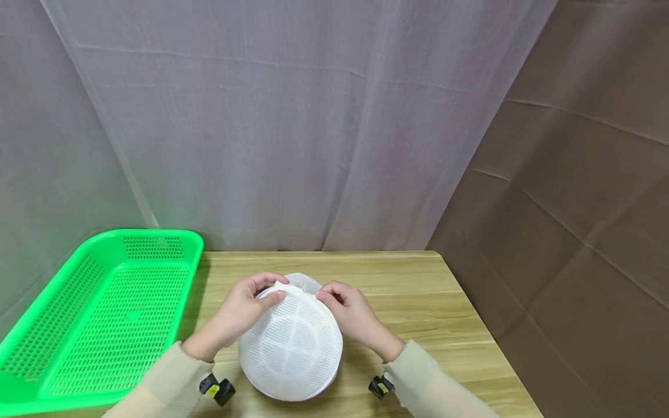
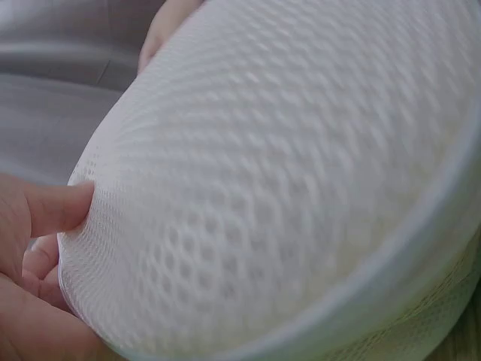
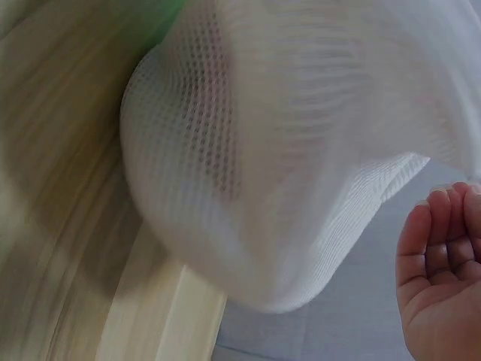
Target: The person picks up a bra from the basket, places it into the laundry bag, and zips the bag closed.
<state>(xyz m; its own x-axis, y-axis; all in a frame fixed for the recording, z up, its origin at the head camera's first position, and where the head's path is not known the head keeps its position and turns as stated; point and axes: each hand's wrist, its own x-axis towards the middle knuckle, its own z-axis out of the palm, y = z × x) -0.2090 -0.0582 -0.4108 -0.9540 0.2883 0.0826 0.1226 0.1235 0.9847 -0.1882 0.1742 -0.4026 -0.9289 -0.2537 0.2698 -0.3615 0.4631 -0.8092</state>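
Observation:
A rounded white mesh laundry bag (image 1: 290, 348) stands on the table between both hands, its domed face with crossed seams turned toward me. My left hand (image 1: 244, 303) pinches its upper left edge, thumb on the near side and fingers behind. At the upper right edge my right hand (image 1: 349, 309) pinches the rim between thumb and forefinger. In the left wrist view, the left thumb (image 2: 60, 207) presses on the mesh (image 2: 248, 188). From the right wrist, curled fingers (image 3: 443, 241) show beside the bag's (image 3: 225, 150) side; their tips are partly cut off by the frame.
A green perforated plastic basket (image 1: 189, 290) stands at the left, close to my left forearm. The wooden table (image 1: 407, 290) reaches back to a grey curtain (image 1: 272, 145); a brown cloth wall (image 1: 585, 232) runs along the right side.

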